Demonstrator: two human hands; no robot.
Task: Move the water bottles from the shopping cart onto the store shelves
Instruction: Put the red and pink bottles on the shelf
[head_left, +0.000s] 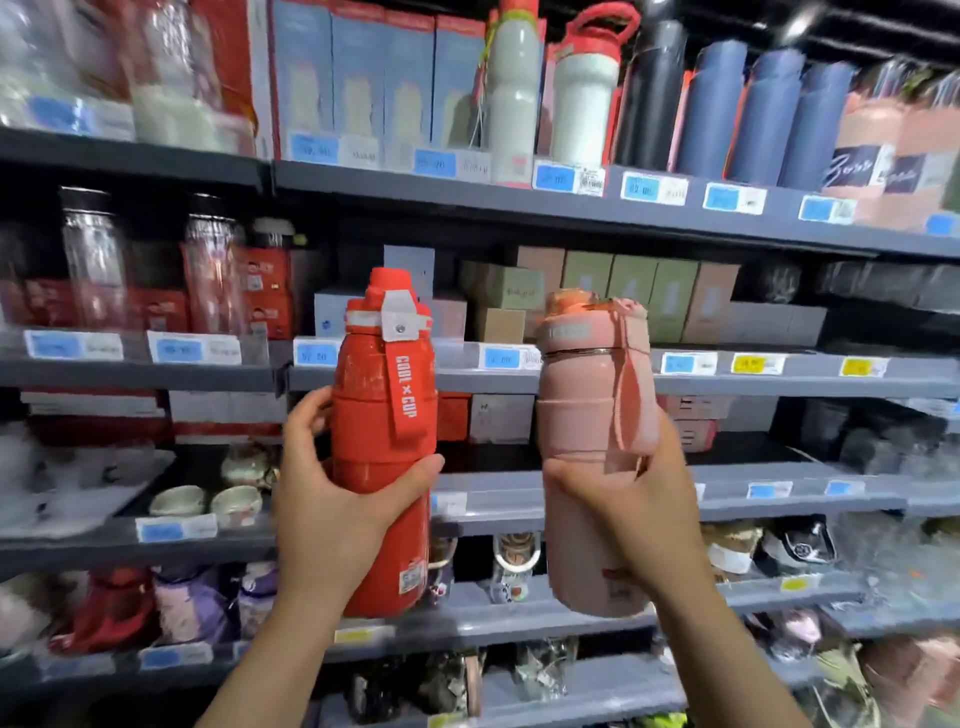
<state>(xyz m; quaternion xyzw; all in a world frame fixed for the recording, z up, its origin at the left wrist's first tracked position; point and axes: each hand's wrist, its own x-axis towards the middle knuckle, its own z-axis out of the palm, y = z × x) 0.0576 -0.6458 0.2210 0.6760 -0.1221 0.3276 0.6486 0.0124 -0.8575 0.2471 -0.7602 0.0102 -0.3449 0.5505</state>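
My left hand (332, 499) grips a tall red water bottle (382, 410) with a white-lettered strap, held upright in front of the grey store shelves (779, 382). My right hand (631, 514) grips a pink water bottle (587, 415) with a pink carry strap, also upright, just to the right of the red one. Both bottles hang in the air at the height of the middle shelves, apart from each other. The shopping cart is out of view.
The top shelf (519, 200) holds boxed bottles, white bottles with red caps (584, 98) and dark blue flasks (758, 119). Green and brown boxes (623, 291) stand on the shelf behind the bottles. Lower shelves carry cups, mugs and wrapped goods. Blue and yellow price tags line the edges.
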